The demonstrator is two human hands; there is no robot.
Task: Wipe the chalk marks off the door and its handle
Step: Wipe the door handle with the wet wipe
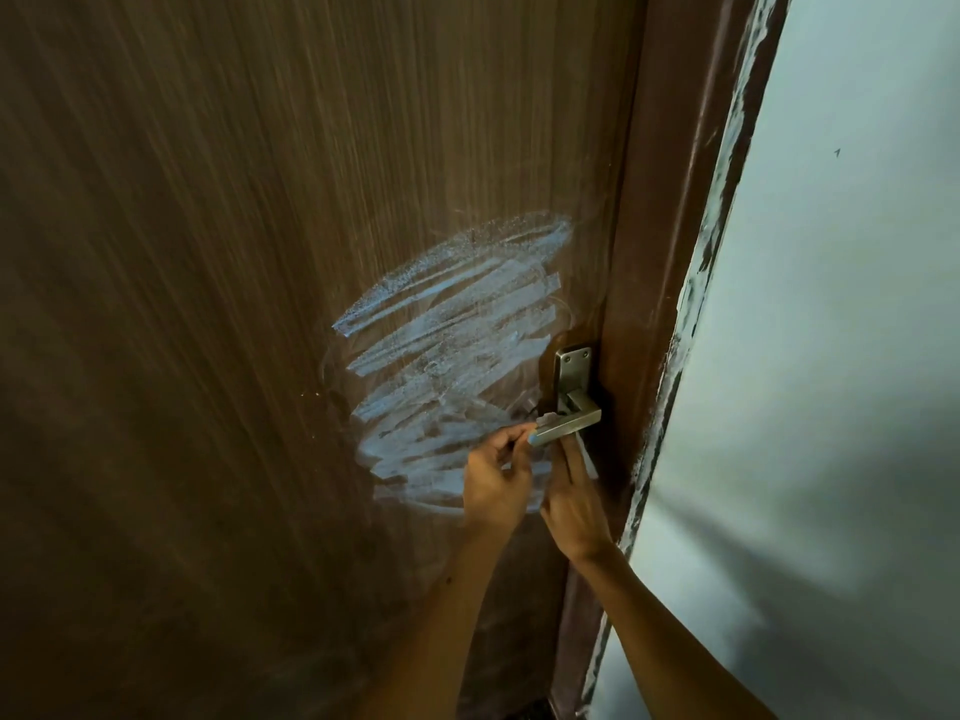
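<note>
A dark brown wooden door [260, 252] carries a broad patch of pale blue chalk marks [452, 356] left of its metal lever handle [569, 423]. A whitish smear lies on top of the lever near its free end. My left hand [496, 480] is pinched on a small pale chalk piece [533, 438], which touches the lever's free end. My right hand [571, 496] reaches up from below, fingers straight and together under the lever. A pale strip [590, 462] shows beside those fingers; whether they hold it is unclear.
The handle's metal backplate [571, 366] is screwed on close to the door's right edge. A brown door frame [660, 252] runs alongside, then a pale wall [831, 356] with rough, flaking paint along the joint.
</note>
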